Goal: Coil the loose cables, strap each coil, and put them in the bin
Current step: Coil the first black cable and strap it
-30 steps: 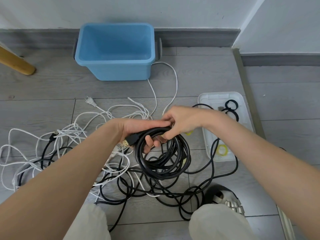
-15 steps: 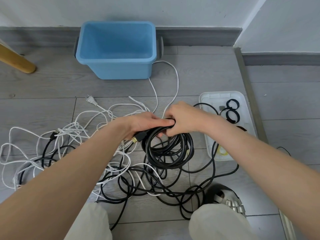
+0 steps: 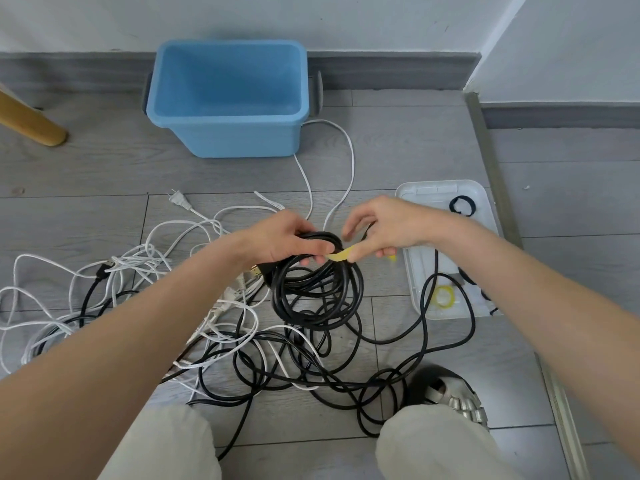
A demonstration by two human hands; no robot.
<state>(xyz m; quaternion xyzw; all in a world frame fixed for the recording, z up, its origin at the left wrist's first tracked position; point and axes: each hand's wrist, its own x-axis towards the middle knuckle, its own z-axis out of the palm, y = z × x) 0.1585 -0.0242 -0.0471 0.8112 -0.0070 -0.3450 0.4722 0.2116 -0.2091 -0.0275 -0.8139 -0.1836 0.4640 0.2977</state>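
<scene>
Bin [image 3: 228, 98] light blue, grey handles. Held coil [image 3: 317, 292] black; strap [image 3: 341, 254] at its top yellow. Loose cables [image 3: 145, 258] white and black, tangled. Tray [image 3: 440, 192] white, holding black rings and one yellow ring [image 3: 444, 297]. Floor [image 3: 104, 174] grey wood-grain planks. Trousers [image 3: 166, 445] off-white.

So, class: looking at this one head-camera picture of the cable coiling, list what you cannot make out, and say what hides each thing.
- How far the yellow strap goes round the black coil: the left hand and right hand cover it.
- The bin floor nearest the viewer: its front wall hides it.
- Some straps in the white tray: the right forearm crosses them.
- The wooden leg: cut off by the left edge.
- Which tangled floor cable is which: they overlap.
</scene>
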